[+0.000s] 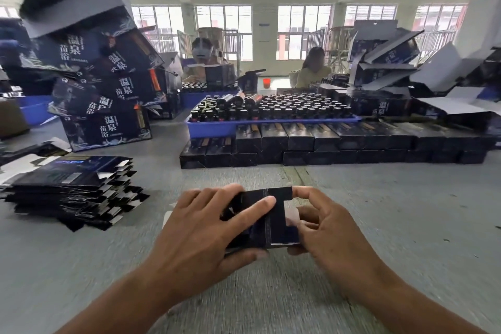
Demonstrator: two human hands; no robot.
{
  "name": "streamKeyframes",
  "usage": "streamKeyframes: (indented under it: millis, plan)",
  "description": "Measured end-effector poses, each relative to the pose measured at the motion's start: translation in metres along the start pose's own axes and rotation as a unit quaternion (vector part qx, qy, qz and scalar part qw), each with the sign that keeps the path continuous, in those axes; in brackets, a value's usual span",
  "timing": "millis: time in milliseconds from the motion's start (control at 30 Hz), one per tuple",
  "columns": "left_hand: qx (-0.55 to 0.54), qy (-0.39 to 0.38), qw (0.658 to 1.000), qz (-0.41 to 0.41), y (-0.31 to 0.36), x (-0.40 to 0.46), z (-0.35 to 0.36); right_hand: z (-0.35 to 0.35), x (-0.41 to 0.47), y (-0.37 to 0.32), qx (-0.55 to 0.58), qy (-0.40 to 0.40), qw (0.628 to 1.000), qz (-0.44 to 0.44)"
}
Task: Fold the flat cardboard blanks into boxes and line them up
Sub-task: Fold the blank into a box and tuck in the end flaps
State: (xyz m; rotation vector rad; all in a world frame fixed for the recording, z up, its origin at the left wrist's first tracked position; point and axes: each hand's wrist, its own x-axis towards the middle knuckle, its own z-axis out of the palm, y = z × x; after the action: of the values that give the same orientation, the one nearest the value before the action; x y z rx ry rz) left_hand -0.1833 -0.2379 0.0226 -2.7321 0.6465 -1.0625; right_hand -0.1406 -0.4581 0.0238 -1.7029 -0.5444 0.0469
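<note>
Head view: your hands meet low centre, above the grey surface (379, 198).
Left hand (206, 228): gripping the dark box blank (268, 225), forefinger across it.
Right hand (322, 228): pinching its right flap.
Folded boxes (325, 144): lined up beyond.

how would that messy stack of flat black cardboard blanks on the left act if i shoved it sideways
The stack of flat black cardboard blanks would probably shear and fan out rather than slide as one: its edges already sit staggered. The glossy faces suggest the sheets slip easily over each other. Each thin blank likely flexes if lifted alone.

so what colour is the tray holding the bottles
Blue; the tray under the dark bottles shows best in the head view.
</note>
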Motion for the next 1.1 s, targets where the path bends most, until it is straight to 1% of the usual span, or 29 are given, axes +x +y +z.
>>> streamKeyframes:
  millis: [133, 333, 567, 733, 900, 1100]
  plan:
    - [-0.021, 0.011, 1.0, 0.013, 0.003, 0.002, 0.0, -0.001, 0.0, -0.002, -0.029, 0.023, 0.999, -0.024]
    - [-0.019, 0.008, 1.0, 0.015, 0.001, 0.003, -0.002, 0.0, -0.002, -0.007, -0.06, 0.037, 0.996, -0.06]
    - [-0.024, -0.003, 1.0, 0.007, 0.003, 0.003, -0.003, 0.001, -0.004, -0.008, -0.096, 0.044, 0.99, -0.09]
    - [-0.026, 0.008, 1.0, -0.008, 0.006, 0.004, -0.008, 0.003, -0.007, -0.009, -0.124, 0.057, 0.984, -0.114]
    - [-0.046, 0.029, 0.999, -0.004, 0.007, 0.003, -0.008, 0.003, -0.008, -0.007, -0.134, 0.081, 0.981, -0.114]
    - [-0.055, 0.037, 0.998, -0.004, 0.006, 0.002, -0.006, 0.004, -0.011, -0.009, -0.16, 0.077, 0.977, -0.118]
